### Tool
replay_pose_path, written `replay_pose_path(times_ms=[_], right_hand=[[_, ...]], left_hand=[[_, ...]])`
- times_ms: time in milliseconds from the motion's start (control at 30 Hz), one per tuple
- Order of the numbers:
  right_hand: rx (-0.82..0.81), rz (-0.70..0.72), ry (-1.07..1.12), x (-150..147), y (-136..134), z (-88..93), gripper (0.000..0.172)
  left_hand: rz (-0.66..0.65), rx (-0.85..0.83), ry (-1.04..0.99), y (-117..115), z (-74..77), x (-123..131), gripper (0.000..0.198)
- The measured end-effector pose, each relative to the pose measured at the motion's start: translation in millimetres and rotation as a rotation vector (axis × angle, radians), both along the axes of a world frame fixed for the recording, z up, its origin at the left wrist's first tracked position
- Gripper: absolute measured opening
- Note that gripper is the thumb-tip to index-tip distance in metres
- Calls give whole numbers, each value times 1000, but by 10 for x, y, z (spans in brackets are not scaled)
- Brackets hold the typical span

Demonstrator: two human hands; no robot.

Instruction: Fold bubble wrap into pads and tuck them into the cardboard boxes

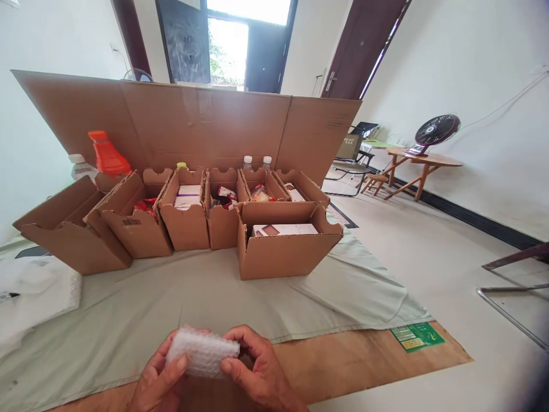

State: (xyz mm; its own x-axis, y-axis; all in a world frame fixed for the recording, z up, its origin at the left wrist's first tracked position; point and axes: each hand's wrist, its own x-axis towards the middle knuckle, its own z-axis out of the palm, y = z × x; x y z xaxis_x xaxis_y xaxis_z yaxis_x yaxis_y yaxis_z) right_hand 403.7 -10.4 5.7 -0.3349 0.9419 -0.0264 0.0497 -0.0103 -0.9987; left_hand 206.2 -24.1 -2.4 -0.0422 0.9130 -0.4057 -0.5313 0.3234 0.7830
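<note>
Near the front edge of the table, a small bundle of bubble wrap (202, 350) is held up between both hands. My left hand (160, 375) grips its left end, thumb across the front. At the right end, my right hand (261, 366) pinches it between thumb and fingers. What the wrap encloses, if anything, cannot be made out. Beyond the hands stands a cardboard box (283, 257) with a white printed carton (285, 229) inside.
Several open cardboard bins (184, 229) stand in a row behind, holding packets and cartons. A red bottle (109, 154) and a tall cardboard panel (206, 123) are at the back. Loose bubble wrap (43, 292) lies left on the green cloth (171, 297).
</note>
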Motion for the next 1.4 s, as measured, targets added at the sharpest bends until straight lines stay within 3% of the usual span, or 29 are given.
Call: replay_pose_path(times_ms=[100, 200, 300, 400, 500, 600, 700, 833, 933, 1033, 1200, 1400], right_hand=[[71, -89, -94, 260, 57, 233, 29], [200, -177, -210, 636, 127, 566, 26], [363, -284, -347, 1047, 215, 959, 26], [536, -484, -485, 1340, 345, 1392, 28], [666, -560, -646, 1402, 578, 1799, 26], [673, -441, -821, 1275, 954, 2068, 25], [586, -277, -997, 1083, 1380, 2144, 24], [483, -108, -1102, 876, 1768, 2063, 22], [324, -2, -1063, 801, 1873, 2028, 28], [210, 43, -1176, 741, 1896, 2109, 27], [252, 58, -1422, 438, 1974, 2299, 18], [298, 110, -1530, 29, 2166, 2099, 20]], left_hand=[[-70, 68, 93, 219, 66, -43, 50], [-146, 163, 358, 519, 97, -34, 47], [-182, 299, 630, 787, -2, 72, 42], [-177, 506, 849, 925, -189, 211, 29], [-145, 703, 990, 940, -330, 282, 19], [-149, 775, 1009, 922, -366, 271, 19], [-162, 793, 1007, 929, -355, 243, 20], [-156, 811, 1011, 957, -370, 239, 20], [-158, 828, 1009, 969, -399, 244, 19], [-158, 828, 1003, 971, -416, 245, 18], [-155, 822, 1004, 977, -418, 245, 17], [-174, 843, 1018, 1000, -417, 228, 18]])
